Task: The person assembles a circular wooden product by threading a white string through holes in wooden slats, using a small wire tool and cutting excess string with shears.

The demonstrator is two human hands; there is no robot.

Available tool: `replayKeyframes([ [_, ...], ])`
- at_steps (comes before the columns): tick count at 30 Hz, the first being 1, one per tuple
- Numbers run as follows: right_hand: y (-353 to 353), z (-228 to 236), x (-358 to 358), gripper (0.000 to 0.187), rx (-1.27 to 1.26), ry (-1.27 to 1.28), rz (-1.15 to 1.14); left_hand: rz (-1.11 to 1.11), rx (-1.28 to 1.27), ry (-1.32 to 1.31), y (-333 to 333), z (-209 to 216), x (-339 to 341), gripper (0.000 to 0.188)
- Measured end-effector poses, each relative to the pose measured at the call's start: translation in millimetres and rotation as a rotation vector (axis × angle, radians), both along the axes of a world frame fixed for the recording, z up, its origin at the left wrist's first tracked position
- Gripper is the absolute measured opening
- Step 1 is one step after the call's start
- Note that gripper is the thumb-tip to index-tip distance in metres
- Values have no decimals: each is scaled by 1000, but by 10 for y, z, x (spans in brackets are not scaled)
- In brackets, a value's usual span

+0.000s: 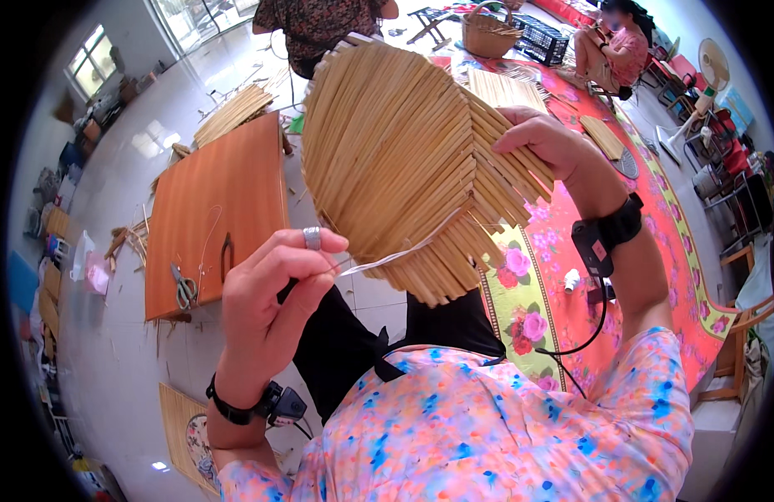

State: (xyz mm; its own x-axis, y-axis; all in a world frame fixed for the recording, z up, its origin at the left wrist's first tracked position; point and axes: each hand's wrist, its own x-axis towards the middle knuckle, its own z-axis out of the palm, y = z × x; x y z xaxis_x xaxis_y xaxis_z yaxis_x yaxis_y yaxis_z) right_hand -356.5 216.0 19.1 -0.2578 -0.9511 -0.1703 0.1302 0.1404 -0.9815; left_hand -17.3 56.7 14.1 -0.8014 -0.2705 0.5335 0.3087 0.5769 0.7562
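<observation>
Leaf-shaped straw panel (387,155) held up at centre of view. Right edge gripped by right hand (553,148): thumb in front, other fingers mostly hidden behind. White strand (416,247), laid across panel's lower part, pinched between closed thumb and fingertips of left hand (271,280). Scissors (185,290) laid on orange-brown wooden table (215,188) at left.

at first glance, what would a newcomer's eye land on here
Probably the big leaf-shaped straw panel, raised in the centre, a white strand crossing its lower part. Then the red floral mat spread on the right, and the orange-brown table at left with scissors on it.
</observation>
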Motion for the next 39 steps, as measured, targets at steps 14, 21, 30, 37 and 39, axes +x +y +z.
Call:
replayKeyframes([
  [14,-1298,-25,-59,29,383,319,590,-216,180,-182,-385,-630,-364,2],
  [21,-1637,-318,-188,15,511,200,525,-231,285,-34,-452,-935,-621,3],
  [30,-1433,-123,42,13,208,339,433,-219,348,55,-421,-1343,-791,6],
  [37,-1136,-78,314,36,340,155,106,-110,348,35,-651,-1301,-645,4],
  [39,-963,-142,293,42,305,24,62,-106,335,-10,-643,-1333,-608,5],
])
